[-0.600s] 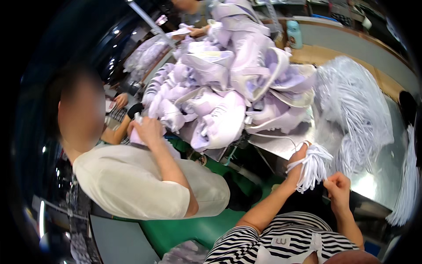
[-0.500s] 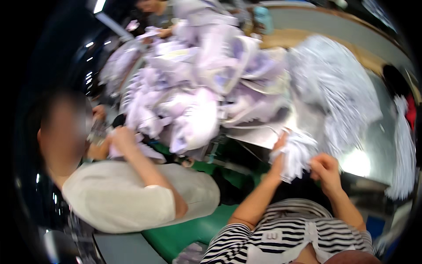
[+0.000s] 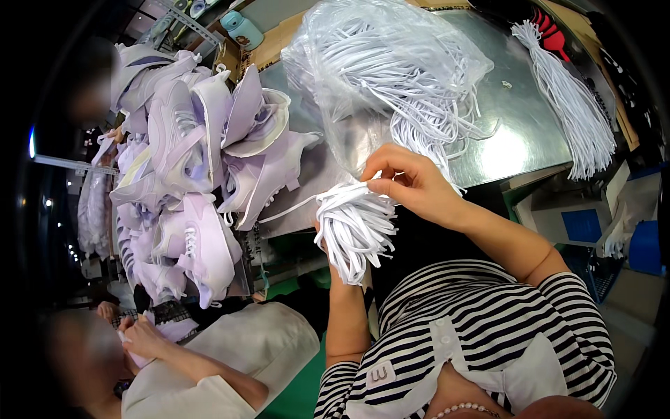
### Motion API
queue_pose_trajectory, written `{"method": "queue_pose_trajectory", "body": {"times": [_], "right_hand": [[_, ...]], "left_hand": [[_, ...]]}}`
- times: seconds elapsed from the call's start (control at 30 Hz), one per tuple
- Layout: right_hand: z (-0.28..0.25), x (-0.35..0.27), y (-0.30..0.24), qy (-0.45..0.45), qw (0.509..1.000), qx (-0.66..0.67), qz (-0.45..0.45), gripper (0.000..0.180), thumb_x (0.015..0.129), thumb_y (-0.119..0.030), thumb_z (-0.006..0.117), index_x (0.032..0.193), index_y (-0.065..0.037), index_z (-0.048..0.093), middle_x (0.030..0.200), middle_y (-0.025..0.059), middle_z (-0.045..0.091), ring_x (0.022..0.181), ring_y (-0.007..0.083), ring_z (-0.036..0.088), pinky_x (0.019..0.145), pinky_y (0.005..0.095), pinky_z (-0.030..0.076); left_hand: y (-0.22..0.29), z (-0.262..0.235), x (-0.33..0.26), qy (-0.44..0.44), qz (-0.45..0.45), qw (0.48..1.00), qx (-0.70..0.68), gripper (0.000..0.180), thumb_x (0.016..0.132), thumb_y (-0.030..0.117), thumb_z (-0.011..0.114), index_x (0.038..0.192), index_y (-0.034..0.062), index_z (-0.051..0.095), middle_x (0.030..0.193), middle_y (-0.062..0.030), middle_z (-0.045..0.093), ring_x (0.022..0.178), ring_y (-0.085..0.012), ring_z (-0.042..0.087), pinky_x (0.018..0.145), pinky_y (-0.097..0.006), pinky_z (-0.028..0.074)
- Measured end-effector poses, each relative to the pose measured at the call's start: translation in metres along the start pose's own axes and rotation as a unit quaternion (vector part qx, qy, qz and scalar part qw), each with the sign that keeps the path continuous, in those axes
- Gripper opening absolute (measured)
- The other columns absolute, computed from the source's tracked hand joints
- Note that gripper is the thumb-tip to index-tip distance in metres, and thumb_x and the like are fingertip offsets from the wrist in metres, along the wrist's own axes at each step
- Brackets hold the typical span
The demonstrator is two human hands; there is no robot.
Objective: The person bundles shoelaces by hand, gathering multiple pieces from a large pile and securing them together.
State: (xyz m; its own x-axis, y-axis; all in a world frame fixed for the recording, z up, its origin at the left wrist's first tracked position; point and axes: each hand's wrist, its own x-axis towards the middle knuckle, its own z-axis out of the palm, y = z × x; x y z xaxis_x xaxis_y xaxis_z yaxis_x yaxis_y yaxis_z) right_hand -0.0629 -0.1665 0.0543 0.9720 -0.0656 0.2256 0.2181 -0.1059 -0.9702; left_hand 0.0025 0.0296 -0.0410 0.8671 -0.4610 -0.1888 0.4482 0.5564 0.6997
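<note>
My left hand (image 3: 333, 246) is almost hidden under a thick bundle of white shoelaces (image 3: 354, 222), which it grips from below. My right hand (image 3: 408, 183) pinches laces at the top of that bundle with thumb and fingertips. Just beyond lies a clear plastic bag of white laces (image 3: 391, 77) on the shiny metal table (image 3: 516, 126). A heap of pale lilac sneakers (image 3: 195, 160) covers the table's left part.
Another bunch of white laces (image 3: 569, 105) lies at the table's right end. A teal bottle (image 3: 242, 29) stands at the back. A co-worker in a beige top (image 3: 230, 363) sits at my left, hands (image 3: 143, 339) low. Blue bins (image 3: 638, 244) stand at the right.
The view has swung, so the table now fills the upper frame. Both my hands stay on the lace bundle, raised closer to the camera.
</note>
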Motion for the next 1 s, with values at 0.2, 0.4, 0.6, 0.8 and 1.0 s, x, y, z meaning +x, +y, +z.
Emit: {"method": "queue_pose_trajectory", "body": {"times": [0.2, 0.4, 0.6, 0.8, 1.0], "right_hand": [[0.002, -0.003, -0.018, -0.043, 0.998, -0.029, -0.04, 0.015, 0.088, -0.005, 0.063, 0.103, -0.003, 0.066, 0.112, 0.0019, 0.058, 0.087, 0.0066, 0.054, 0.067, 0.0202, 0.045], [-0.005, -0.007, -0.025, -0.048, 0.964, 0.245, 0.093, 0.01, 0.09, -0.004, 0.063, 0.099, -0.001, 0.064, 0.091, 0.002, 0.063, 0.074, 0.0042, 0.052, 0.062, 0.0188, 0.041], [-0.008, -0.016, -0.021, -0.051, 0.962, 0.227, 0.142, 0.015, 0.094, -0.015, 0.064, 0.101, -0.002, 0.065, 0.068, -0.005, 0.055, 0.057, 0.0008, 0.044, 0.051, 0.0184, 0.033], [-0.012, -0.019, -0.017, 0.019, 0.98, 0.165, 0.114, 0.025, 0.096, -0.017, 0.059, 0.116, -0.002, 0.06, 0.071, -0.0043, 0.055, 0.059, 0.0024, 0.047, 0.053, 0.0179, 0.036], [-0.011, -0.013, -0.012, 0.029, 0.979, 0.179, 0.09, 0.031, 0.093, -0.012, 0.063, 0.122, -0.003, 0.057, 0.093, -0.0004, 0.056, 0.069, 0.0034, 0.051, 0.058, 0.0191, 0.041]], "left_hand": [[0.008, 0.02, -0.001, 0.0, 0.039, 0.982, 0.187, 0.025, 0.097, 0.02, 0.056, 0.115, 0.0027, 0.055, 0.103, -0.0082, 0.06, 0.09, -0.0164, 0.061, 0.078, -0.029, 0.055], [0.008, 0.013, 0.005, 0.058, -0.016, 0.996, 0.071, 0.037, 0.101, 0.039, 0.04, 0.1, 0.0058, 0.056, 0.091, -0.0077, 0.061, 0.079, -0.0177, 0.061, 0.067, -0.031, 0.055], [0.006, 0.028, 0.006, 0.009, 0.0, 0.999, 0.054, 0.043, 0.102, 0.043, 0.039, 0.11, 0.0046, 0.056, 0.1, -0.0101, 0.063, 0.088, -0.0215, 0.062, 0.076, -0.033, 0.054], [0.003, 0.018, 0.011, 0.064, 0.103, 0.979, 0.167, 0.038, 0.103, 0.031, 0.043, 0.128, 0.0027, 0.048, 0.116, -0.0123, 0.059, 0.102, -0.022, 0.061, 0.088, -0.034, 0.054], [0.002, 0.028, 0.006, 0.064, 0.089, 0.981, 0.16, 0.032, 0.103, 0.03, 0.042, 0.119, 0.0032, 0.049, 0.109, -0.0108, 0.059, 0.096, -0.0201, 0.061, 0.084, -0.033, 0.054]]}}
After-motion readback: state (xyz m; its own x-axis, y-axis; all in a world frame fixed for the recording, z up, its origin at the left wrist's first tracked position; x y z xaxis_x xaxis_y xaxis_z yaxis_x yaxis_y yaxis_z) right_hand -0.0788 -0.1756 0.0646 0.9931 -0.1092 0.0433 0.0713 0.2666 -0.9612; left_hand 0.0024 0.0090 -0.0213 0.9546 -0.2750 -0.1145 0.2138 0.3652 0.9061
